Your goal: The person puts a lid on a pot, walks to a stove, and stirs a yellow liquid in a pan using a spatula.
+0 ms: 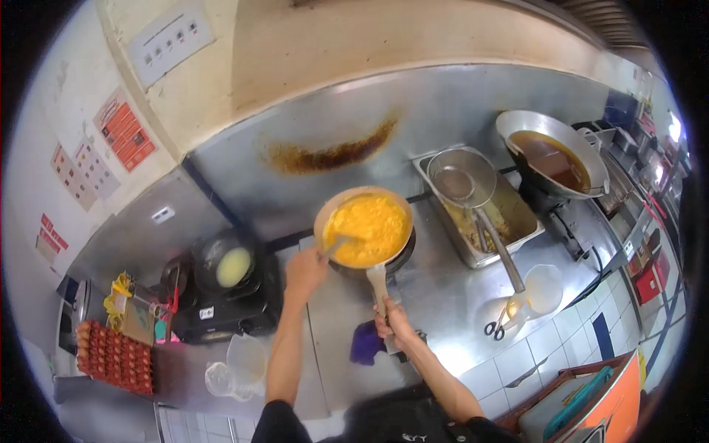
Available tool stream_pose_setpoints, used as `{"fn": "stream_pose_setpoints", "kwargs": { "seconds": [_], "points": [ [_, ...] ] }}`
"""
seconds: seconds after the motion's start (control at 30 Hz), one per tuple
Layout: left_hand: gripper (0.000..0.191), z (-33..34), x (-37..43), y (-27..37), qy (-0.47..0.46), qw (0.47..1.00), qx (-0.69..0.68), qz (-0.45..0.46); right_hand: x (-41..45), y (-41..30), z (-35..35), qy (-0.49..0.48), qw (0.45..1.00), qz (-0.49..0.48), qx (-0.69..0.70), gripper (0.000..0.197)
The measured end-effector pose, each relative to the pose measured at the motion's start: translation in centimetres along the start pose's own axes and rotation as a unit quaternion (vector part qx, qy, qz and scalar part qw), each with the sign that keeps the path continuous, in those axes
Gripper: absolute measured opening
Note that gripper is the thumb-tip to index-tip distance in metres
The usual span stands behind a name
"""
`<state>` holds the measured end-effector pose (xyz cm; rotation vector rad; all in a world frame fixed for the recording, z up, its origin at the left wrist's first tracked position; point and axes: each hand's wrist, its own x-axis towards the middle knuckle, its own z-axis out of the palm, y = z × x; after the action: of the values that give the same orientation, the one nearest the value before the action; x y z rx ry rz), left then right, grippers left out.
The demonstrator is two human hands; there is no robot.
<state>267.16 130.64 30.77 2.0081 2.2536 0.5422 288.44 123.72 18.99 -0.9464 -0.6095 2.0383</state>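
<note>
My right hand [394, 321] grips the light handle [379, 285] of a frying pan [319, 224], thumb along the top. In the pan lies soft yellow scrambled egg [374, 224], partly set. My left hand [306, 271] is closed around a spatula [340, 241], whose blade rests in the egg at the pan's left side. The pan sits slightly off a dark burner [409, 252], which shows at its lower right; whether it touches the burner I cannot tell. Beside my right hand lies a purple cloth [364, 344] on the steel counter.
Left: a black stove [221, 315] bearing a black pan [207, 277] with pale round food, several egg trays [113, 357] and a clear plastic jug [246, 357]. Right: a long-handled strainer [462, 174] across a steel pan [533, 226], a wok [515, 122] of brown oil, scissors [496, 328].
</note>
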Motion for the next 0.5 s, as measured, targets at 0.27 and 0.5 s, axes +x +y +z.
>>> {"fn": "stream_pose_setpoints", "kwargs": {
  "seconds": [0.27,0.5],
  "points": [
    [0.017,0.5,-1.4,1.8,-0.060,0.994,-0.078,0.043,0.4,0.2,-1.2,0.006,1.000,0.002,0.006,0.039],
    [0.020,4.2,0.9,-0.3,0.005,1.000,0.001,0.010,0.3,0.5,0.2,-0.008,1.000,0.005,0.003,0.039]
  ]
}}
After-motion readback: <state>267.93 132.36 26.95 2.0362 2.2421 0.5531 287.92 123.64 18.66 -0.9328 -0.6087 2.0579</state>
